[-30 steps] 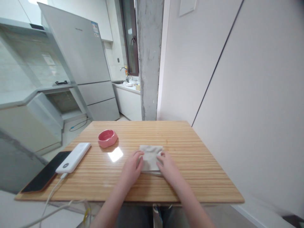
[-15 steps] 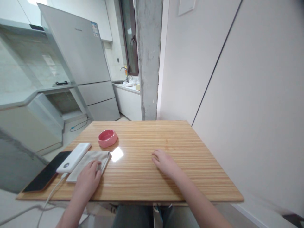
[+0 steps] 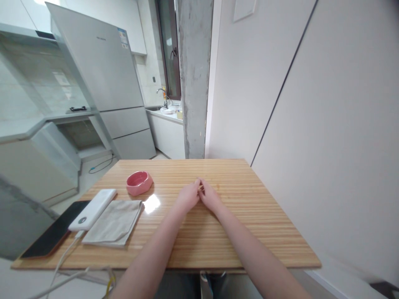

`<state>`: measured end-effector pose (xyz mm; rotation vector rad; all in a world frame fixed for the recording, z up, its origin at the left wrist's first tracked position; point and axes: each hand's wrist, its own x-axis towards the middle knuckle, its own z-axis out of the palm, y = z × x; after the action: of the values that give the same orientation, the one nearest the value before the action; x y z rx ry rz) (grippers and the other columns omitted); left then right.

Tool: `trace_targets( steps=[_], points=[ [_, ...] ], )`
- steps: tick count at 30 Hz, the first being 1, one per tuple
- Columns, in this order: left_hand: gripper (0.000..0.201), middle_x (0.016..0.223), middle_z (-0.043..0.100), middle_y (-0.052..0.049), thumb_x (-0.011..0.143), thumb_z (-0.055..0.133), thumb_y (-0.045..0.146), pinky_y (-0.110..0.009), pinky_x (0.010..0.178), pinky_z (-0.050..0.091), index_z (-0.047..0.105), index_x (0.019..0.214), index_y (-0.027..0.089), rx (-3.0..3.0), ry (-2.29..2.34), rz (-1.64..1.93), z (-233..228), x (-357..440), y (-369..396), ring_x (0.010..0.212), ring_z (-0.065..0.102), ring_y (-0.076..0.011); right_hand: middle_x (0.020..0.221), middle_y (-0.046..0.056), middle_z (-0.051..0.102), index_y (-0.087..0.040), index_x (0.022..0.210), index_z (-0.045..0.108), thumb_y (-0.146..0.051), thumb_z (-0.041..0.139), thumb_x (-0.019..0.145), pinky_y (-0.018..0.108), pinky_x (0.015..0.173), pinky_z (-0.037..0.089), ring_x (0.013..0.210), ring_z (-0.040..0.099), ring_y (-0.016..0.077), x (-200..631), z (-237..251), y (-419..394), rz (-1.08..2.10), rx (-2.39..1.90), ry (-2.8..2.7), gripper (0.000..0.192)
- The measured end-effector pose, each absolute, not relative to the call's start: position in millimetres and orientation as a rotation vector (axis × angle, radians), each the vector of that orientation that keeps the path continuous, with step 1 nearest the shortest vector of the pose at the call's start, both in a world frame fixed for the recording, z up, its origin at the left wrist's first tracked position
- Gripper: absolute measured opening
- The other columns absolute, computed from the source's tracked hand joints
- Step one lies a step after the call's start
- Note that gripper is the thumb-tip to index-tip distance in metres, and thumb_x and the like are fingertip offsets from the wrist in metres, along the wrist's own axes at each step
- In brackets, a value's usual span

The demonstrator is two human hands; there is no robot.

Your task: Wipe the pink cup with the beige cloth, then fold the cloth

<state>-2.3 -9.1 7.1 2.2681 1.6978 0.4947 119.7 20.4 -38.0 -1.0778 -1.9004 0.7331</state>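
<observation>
My left hand (image 3: 188,195) and my right hand (image 3: 210,197) rest side by side on the middle of the wooden table (image 3: 249,207), fingertips touching each other, holding nothing. A folded beige cloth (image 3: 112,221) lies flat at the table's left, apart from both hands. It sits right beside a white power bank (image 3: 92,203). A pink dish (image 3: 139,182) stands behind the cloth, to the left of my left hand.
A dark phone (image 3: 48,235) lies at the table's left edge, beside the power bank, with a white cable (image 3: 59,265) hanging off the front. A white wall (image 3: 327,124) runs along the table's right side. A fridge (image 3: 106,83) and counters stand beyond.
My left hand slid the folded cloth from the table's middle to the left beside the power bank, let it go, and came back to meet my right hand, which moved slightly forward.
</observation>
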Motion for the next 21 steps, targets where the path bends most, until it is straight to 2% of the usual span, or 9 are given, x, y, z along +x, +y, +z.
trace_targets(
  steps=[3,6,18,21],
  points=[
    [0.029,0.101,0.065,-0.009,0.078,0.044,0.013,-0.030,0.078,0.044,0.052,0.105,0.018,2.246,1.546,0.657,-10.1,-0.8,-1.9,0.093,0.061,-0.0210,0.089,0.005,0.061,-0.019,0.096,0.056,-0.011,0.041,0.072,0.033,0.079,0.043,0.083,0.054,0.0178,119.7,-42.9,21.8,0.686,-1.151,-1.915,0.029],
    [0.032,0.104,0.065,-0.008,0.076,0.044,0.012,-0.030,0.080,0.045,0.052,0.106,0.019,2.181,1.405,0.771,-23.3,-4.5,-0.8,0.095,0.060,-0.0201,0.080,0.004,0.059,-0.020,0.082,0.052,-0.012,0.041,0.070,0.031,0.074,0.042,0.078,0.052,0.0178,117.6,-42.9,23.4,0.673,-1.240,-1.945,0.018],
    [0.038,0.104,0.064,-0.008,0.074,0.047,0.012,-0.032,0.083,0.045,0.053,0.111,0.018,2.119,1.380,0.804,-28.6,-4.2,-0.2,0.095,0.059,-0.0204,0.078,0.002,0.057,-0.020,0.079,0.050,-0.013,0.041,0.069,0.031,0.074,0.042,0.076,0.051,0.0167,115.2,-44.6,24.1,0.716,-1.221,-1.924,0.015],
    [0.041,0.103,0.064,-0.009,0.075,0.046,0.011,-0.031,0.080,0.045,0.052,0.115,0.018,2.177,1.467,0.692,-20.5,-5.7,0.4,0.092,0.060,-0.0198,0.085,0.003,0.059,-0.020,0.085,0.053,-0.012,0.042,0.067,0.030,0.075,0.044,0.078,0.053,0.0161,117.7,-45.3,29.0,0.798,-1.155,-1.840,0.022]
  ],
)
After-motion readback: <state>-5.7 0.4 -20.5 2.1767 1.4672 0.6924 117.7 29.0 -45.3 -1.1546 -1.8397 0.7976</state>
